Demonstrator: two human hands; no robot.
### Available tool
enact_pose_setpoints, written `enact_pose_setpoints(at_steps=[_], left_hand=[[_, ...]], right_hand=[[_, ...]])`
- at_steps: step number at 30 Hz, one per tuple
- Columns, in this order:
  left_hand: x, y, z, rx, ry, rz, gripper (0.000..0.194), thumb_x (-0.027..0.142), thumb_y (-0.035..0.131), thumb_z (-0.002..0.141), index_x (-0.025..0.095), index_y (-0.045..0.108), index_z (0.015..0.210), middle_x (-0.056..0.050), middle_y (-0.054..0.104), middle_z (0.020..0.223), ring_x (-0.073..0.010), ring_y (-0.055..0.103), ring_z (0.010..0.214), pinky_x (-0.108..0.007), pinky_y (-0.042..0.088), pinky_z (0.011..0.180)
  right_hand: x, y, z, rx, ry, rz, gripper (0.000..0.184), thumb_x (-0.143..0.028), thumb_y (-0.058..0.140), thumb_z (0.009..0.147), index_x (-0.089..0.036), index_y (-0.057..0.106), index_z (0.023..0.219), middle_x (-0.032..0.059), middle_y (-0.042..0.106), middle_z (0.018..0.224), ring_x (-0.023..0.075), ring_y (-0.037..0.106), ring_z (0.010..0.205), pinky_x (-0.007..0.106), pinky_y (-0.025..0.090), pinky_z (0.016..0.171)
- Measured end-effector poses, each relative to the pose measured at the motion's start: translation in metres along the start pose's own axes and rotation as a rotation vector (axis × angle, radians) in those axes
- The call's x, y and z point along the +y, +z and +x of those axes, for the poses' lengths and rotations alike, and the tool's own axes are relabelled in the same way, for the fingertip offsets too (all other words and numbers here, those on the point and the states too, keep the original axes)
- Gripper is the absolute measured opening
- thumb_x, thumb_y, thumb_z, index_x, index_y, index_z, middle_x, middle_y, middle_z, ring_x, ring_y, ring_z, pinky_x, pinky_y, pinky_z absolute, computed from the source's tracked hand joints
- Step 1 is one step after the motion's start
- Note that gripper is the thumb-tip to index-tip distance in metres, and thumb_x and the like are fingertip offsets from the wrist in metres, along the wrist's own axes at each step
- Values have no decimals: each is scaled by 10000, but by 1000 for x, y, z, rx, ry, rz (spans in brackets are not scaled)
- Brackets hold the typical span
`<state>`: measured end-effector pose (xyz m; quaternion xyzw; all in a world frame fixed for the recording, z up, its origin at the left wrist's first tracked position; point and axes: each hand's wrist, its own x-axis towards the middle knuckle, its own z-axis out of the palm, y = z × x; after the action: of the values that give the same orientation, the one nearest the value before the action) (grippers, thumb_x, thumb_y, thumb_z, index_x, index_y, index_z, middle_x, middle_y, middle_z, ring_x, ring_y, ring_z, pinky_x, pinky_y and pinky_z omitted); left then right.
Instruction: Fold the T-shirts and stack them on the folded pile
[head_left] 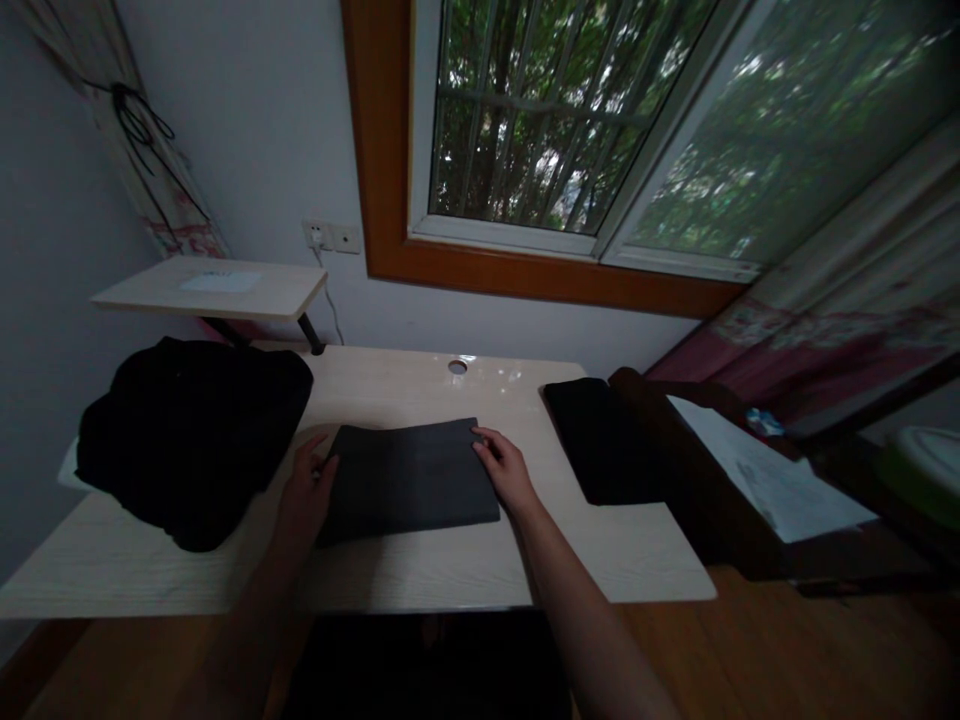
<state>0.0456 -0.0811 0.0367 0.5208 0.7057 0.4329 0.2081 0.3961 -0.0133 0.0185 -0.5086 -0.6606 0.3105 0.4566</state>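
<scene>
The bare left hand (306,485) hides part of the left edge of the flat, dark grey, rectangular folded cloth (416,475); whether its fingertips or those of the bare right hand (506,470) grip it cannot be told; the right side of the folded black cloth (592,440) melts into the dark brown furniture (720,500); the heaped black fabric (195,440) partly covers a white object (69,468); marks on the small white paper sheet (222,282) are too small to read; the rounded green-and-white object (930,470) is cut off by the right edge.
</scene>
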Motion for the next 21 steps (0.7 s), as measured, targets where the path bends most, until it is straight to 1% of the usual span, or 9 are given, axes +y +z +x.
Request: enact_pose_setpoints(at_steps=[2,4,7,9,11,13,15,18,21], left_hand=[[-1,-1,-1,-21,0,1,541,496,504,931,225,519,1399,-60,672,1010,-246,677,928,-396,530,851],[-3,-1,0,-76,-10,12,538,520,497,933,235,530,1388,-46,669,971,-239,681,893,-392,533,833],[-5,2,11,-132,-21,29,583,560,518,915,237,515,1401,-38,671,965,-228,682,842,-380,538,794],[-7,5,24,-132,-24,29,621,575,536,899,222,506,1409,-36,670,956,-218,674,800,-373,538,771],[-10,9,39,-126,-16,18,647,569,558,882,200,507,1411,-34,665,935,-211,662,773,-368,534,759],[-11,13,54,-121,1,4,637,529,587,862,185,525,1394,-37,661,930,-210,657,780,-364,531,758],[-11,17,64,-107,19,-2,585,468,595,855,186,551,1366,-42,662,935,-216,658,814,-366,531,776],[-12,25,68,-62,45,31,513,389,574,874,196,566,1350,-52,670,940,-235,666,868,-392,535,832],[-15,32,64,-35,118,108,453,348,535,906,187,584,1328,-87,677,991,-261,666,939,-437,534,909]], right_hand=[[1,0,1,-18,-39,-29,348,-441,585,954,-245,721,1208,43,681,960,205,630,870,339,516,855],[2,0,1,-30,-70,-49,337,-432,576,966,-251,721,1210,51,686,974,213,635,891,346,518,863],[2,-1,2,-34,-91,-68,333,-424,570,977,-251,721,1219,61,680,981,218,637,899,352,523,858],[1,-2,2,-29,-104,-70,326,-418,571,982,-256,723,1221,66,669,1008,218,637,915,360,525,871],[0,-2,1,-22,-120,-58,316,-410,576,985,-264,726,1222,71,656,1054,222,635,972,372,521,909],[0,-2,1,-13,-131,-43,316,-401,568,992,-274,724,1235,75,642,1096,225,626,1045,385,511,957],[1,-2,1,-6,-134,-37,328,-390,548,1003,-283,714,1266,77,634,1114,225,617,1086,394,502,988],[6,-1,1,15,-149,-47,352,-374,524,1013,-296,695,1310,75,629,1123,220,615,1086,400,501,998],[11,-1,3,29,-165,-71,365,-371,516,1015,-301,684,1331,75,625,1137,218,612,1098,397,498,1007]])
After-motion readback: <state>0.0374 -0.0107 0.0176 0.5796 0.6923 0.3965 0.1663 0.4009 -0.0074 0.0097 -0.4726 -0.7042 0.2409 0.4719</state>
